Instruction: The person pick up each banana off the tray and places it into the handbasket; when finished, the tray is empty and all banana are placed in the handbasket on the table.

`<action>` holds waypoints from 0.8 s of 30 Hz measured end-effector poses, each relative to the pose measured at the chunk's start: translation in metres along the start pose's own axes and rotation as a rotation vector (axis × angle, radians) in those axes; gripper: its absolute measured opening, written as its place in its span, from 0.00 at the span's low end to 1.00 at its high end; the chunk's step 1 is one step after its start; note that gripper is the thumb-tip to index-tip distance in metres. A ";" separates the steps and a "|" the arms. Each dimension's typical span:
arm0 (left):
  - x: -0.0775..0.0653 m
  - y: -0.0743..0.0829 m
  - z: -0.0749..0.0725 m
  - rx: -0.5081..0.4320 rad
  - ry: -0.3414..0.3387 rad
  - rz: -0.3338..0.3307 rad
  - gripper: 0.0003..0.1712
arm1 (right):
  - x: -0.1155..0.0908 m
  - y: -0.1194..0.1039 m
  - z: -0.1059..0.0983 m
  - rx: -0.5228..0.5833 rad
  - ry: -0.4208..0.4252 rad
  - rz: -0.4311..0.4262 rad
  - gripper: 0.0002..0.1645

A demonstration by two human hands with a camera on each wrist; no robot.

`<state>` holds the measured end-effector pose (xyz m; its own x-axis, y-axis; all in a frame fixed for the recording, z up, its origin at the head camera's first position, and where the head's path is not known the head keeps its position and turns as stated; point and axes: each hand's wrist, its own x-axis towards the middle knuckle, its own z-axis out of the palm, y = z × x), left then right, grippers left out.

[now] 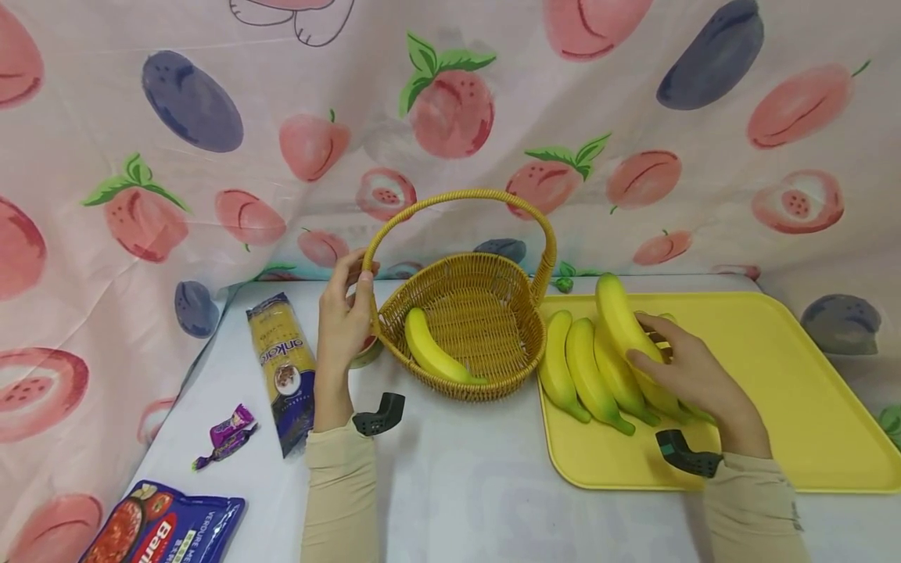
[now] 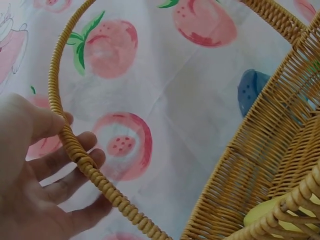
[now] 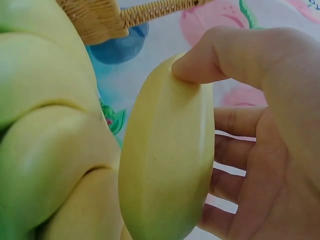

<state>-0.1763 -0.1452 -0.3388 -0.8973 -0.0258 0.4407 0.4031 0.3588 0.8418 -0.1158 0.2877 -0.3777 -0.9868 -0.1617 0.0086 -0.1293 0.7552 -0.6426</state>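
Beige sleeves (image 1: 341, 493), creased; black angular camera (image 1: 380, 421) at each wrist, small holes.

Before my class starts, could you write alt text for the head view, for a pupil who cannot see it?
A person's right hand grips a curved yellow banana beside other bananas on a yellow rectangular tray; the left hand holds the handle of a golden-brown wicker basket containing one banana.

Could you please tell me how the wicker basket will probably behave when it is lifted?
The wicker basket is probably light for its size, since its woven wall looks thin and only one banana lies inside. Its handle stands in an even arch, so it seems fairly stiff. The banana lies to one side, so the basket may tip slightly that way.
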 end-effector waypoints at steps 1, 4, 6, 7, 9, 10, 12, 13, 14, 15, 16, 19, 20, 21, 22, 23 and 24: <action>0.001 -0.004 0.000 0.003 -0.007 -0.005 0.20 | 0.000 -0.002 0.000 -0.001 -0.002 0.000 0.38; 0.002 -0.011 -0.001 0.013 -0.027 -0.017 0.20 | 0.000 -0.008 0.001 -0.005 -0.004 -0.003 0.38; 0.002 -0.012 -0.001 0.019 -0.037 -0.015 0.20 | -0.001 -0.012 0.002 -0.016 0.000 -0.015 0.37; 0.002 -0.012 -0.001 0.019 -0.044 -0.012 0.20 | -0.001 -0.014 0.002 -0.021 0.002 -0.022 0.37; 0.001 -0.012 -0.002 0.011 -0.062 -0.011 0.20 | -0.001 -0.018 0.003 -0.026 0.007 -0.038 0.36; 0.002 -0.012 -0.002 0.004 -0.074 -0.012 0.20 | -0.001 -0.020 0.004 -0.029 0.010 -0.047 0.36; 0.001 -0.012 -0.002 -0.019 -0.095 -0.019 0.20 | -0.001 -0.024 0.004 -0.032 0.019 -0.069 0.35; 0.001 -0.012 -0.002 -0.031 -0.105 -0.025 0.20 | -0.002 -0.025 0.005 -0.034 0.023 -0.082 0.35; 0.001 -0.012 -0.002 -0.043 -0.112 -0.032 0.20 | -0.002 -0.027 0.006 -0.038 0.028 -0.094 0.35; 0.001 -0.012 -0.002 -0.052 -0.115 -0.039 0.20 | -0.002 -0.027 0.007 -0.042 0.033 -0.109 0.34; 0.001 -0.012 -0.002 -0.054 -0.113 -0.046 0.20 | -0.002 -0.028 0.008 -0.045 0.037 -0.126 0.34; 0.001 -0.011 -0.002 -0.051 -0.100 -0.077 0.21 | -0.001 -0.029 0.011 -0.050 0.048 -0.178 0.33; 0.001 -0.010 -0.002 -0.046 -0.096 -0.087 0.21 | 0.000 -0.030 0.012 -0.049 0.049 -0.191 0.32; 0.000 -0.010 -0.002 -0.040 -0.093 -0.096 0.22 | 0.000 -0.031 0.013 -0.048 0.050 -0.204 0.32; 0.000 -0.010 -0.003 -0.034 -0.091 -0.106 0.22 | 0.001 -0.031 0.014 -0.046 0.049 -0.211 0.32; 0.000 -0.010 -0.003 -0.030 -0.090 -0.113 0.22 | 0.001 -0.032 0.015 -0.045 0.048 -0.221 0.32; 0.000 -0.010 -0.003 -0.027 -0.091 -0.115 0.22 | 0.001 -0.033 0.016 -0.039 0.043 -0.220 0.32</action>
<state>-0.1797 -0.1517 -0.3461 -0.9499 0.0202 0.3120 0.3006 0.3327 0.8938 -0.1111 0.2524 -0.3692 -0.9376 -0.2986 0.1784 -0.3447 0.7292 -0.5911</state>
